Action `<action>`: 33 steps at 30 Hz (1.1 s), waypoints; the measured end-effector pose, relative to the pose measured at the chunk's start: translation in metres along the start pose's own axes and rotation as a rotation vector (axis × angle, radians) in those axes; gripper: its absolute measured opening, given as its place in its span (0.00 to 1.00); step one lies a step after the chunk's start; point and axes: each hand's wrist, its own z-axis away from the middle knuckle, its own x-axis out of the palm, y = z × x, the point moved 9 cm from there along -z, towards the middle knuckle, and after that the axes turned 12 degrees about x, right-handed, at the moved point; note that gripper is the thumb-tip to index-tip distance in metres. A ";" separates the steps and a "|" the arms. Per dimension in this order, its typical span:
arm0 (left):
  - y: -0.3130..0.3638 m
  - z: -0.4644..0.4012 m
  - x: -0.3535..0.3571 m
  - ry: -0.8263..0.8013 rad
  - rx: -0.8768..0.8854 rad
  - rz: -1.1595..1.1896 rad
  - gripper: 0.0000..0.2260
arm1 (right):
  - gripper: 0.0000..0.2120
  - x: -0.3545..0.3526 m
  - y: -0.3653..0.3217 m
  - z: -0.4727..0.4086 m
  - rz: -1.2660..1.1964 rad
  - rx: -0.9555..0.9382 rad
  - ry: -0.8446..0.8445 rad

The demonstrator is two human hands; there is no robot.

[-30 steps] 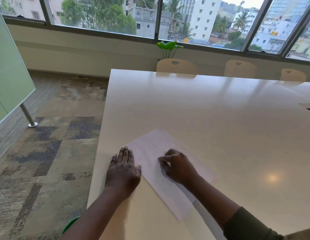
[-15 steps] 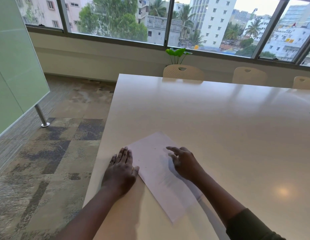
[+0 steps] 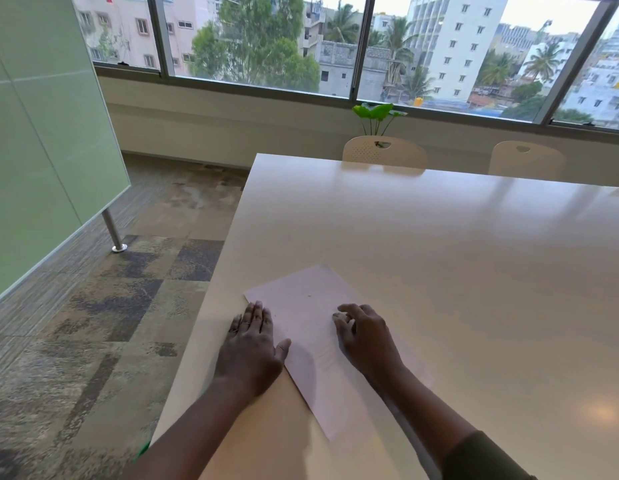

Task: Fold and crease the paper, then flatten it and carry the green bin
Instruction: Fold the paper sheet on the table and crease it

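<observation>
A folded white sheet of paper [image 3: 302,306] lies slanted near the left front corner of the pale table [image 3: 439,254]. My left hand [image 3: 250,348] rests flat on the table at the paper's left edge, fingers straight and thumb against the sheet. My right hand [image 3: 365,336] lies on top of the paper with its fingers bent and the tips pressing down on the sheet. A sliver of something green [image 3: 144,448] peeks out below the table's edge by my left forearm; I cannot tell whether it is the bin.
Two beige chairs [image 3: 384,154] [image 3: 528,161] stand along the table's far side, a small green plant [image 3: 377,114] behind them at the window. A frosted green glass panel [image 3: 41,150] on a metal leg [image 3: 112,230] stands left on patterned carpet.
My right hand has slid a little toward me along the paper, fingers still bent on it. My left hand has stayed flat at the paper's edge. The camera has tilted up and left.
</observation>
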 end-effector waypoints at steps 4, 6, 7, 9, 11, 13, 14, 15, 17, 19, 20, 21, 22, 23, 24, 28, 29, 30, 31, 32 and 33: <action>-0.003 -0.001 0.000 -0.002 -0.013 0.011 0.46 | 0.07 0.012 -0.029 -0.016 -0.002 -0.119 -0.075; -0.004 -0.001 0.001 -0.009 -0.018 0.008 0.46 | 0.07 0.026 -0.042 -0.022 0.016 -0.183 -0.147; -0.005 -0.001 0.001 -0.007 -0.024 0.005 0.46 | 0.08 0.032 -0.045 -0.025 0.044 -0.197 -0.170; -0.004 -0.001 0.001 0.005 -0.029 -0.004 0.43 | 0.09 0.036 -0.041 -0.034 0.125 -0.178 -0.148; -0.004 -0.001 0.000 0.014 -0.031 -0.012 0.42 | 0.09 0.035 -0.034 -0.043 0.193 -0.125 -0.083; -0.005 -0.001 0.000 0.016 -0.035 -0.012 0.45 | 0.10 0.047 -0.042 -0.037 0.227 -0.163 -0.129; -0.005 -0.001 0.000 0.015 -0.036 -0.014 0.46 | 0.10 0.054 -0.047 -0.030 0.240 -0.208 -0.182; -0.005 -0.001 0.000 0.016 -0.036 -0.014 0.46 | 0.10 0.056 -0.050 -0.026 0.252 -0.248 -0.221; -0.005 -0.001 0.001 0.017 -0.034 -0.013 0.46 | 0.09 0.045 -0.042 -0.033 0.263 -0.234 -0.217; -0.006 -0.001 0.001 0.015 -0.034 -0.017 0.45 | 0.08 0.025 -0.022 -0.051 0.275 -0.098 -0.129; -0.006 -0.001 0.002 0.015 -0.036 -0.020 0.44 | 0.08 0.020 -0.018 -0.054 0.282 -0.062 -0.092; -0.006 -0.001 0.002 0.016 -0.035 -0.023 0.45 | 0.09 0.022 -0.021 -0.051 0.295 -0.066 -0.083; -0.006 -0.001 0.001 0.016 -0.035 -0.023 0.45 | 0.09 0.031 -0.028 -0.045 0.303 -0.104 -0.111; -0.006 -0.001 0.001 0.016 -0.036 -0.023 0.46 | 0.10 0.042 -0.037 -0.035 0.300 -0.153 -0.171; -0.006 -0.001 0.000 0.016 -0.036 -0.020 0.46 | 0.10 0.050 -0.043 -0.026 0.293 -0.205 -0.221; -0.005 -0.001 -0.001 0.021 -0.032 -0.004 0.47 | 0.09 0.022 -0.029 -0.035 0.270 -0.187 -0.175; -0.005 -0.001 -0.001 0.026 -0.030 -0.001 0.47 | 0.09 0.012 -0.019 -0.041 0.275 -0.122 -0.161; -0.004 0.000 -0.001 0.030 -0.029 0.002 0.47 | 0.09 0.004 -0.010 -0.045 0.268 -0.065 -0.149; -0.004 0.000 -0.001 0.031 -0.029 0.004 0.46 | 0.09 -0.003 -0.002 -0.048 0.240 -0.014 -0.138; -0.004 0.001 -0.002 0.032 -0.030 0.002 0.46 | 0.10 -0.009 0.004 -0.050 0.195 0.025 -0.125; -0.004 0.000 -0.002 0.033 -0.030 -0.001 0.46 | 0.11 -0.014 0.008 -0.051 0.150 0.051 -0.116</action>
